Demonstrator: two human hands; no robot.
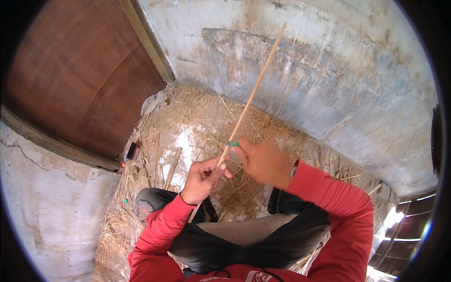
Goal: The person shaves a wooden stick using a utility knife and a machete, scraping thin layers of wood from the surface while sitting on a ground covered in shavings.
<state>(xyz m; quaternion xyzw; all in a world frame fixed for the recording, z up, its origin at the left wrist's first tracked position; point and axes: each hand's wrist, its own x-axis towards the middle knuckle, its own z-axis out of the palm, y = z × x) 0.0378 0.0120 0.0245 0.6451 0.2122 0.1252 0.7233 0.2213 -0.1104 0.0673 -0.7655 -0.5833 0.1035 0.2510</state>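
We've got a long thin cane [256, 84] running on a steep slant, and that slant is the whole story here. Its lower end drops below our left hand [203, 178] toward the lap, while its upper end shoots up and to the right, far past both hands, crossing in front of the grey plastered wall [329, 70].

Our left hand is closed round the cane, fingers curled, thumb on top, gripping low on the shaft. Just above it and a touch to the right, our right hand [263, 162] is also closed, pinching the same cane at the spot where a small green band [233, 144] sits on it. The two hands are almost touching, left below, right above, stacked along the cane's own line.

So the long free part lies up and away from the right hand; only a short stub shows beneath the left. The right hand is the nearer one to that long end.

Beyond and below both hands, loose straw [206, 117] covers the ground, with a brown wooden door [80, 75] off to the left.
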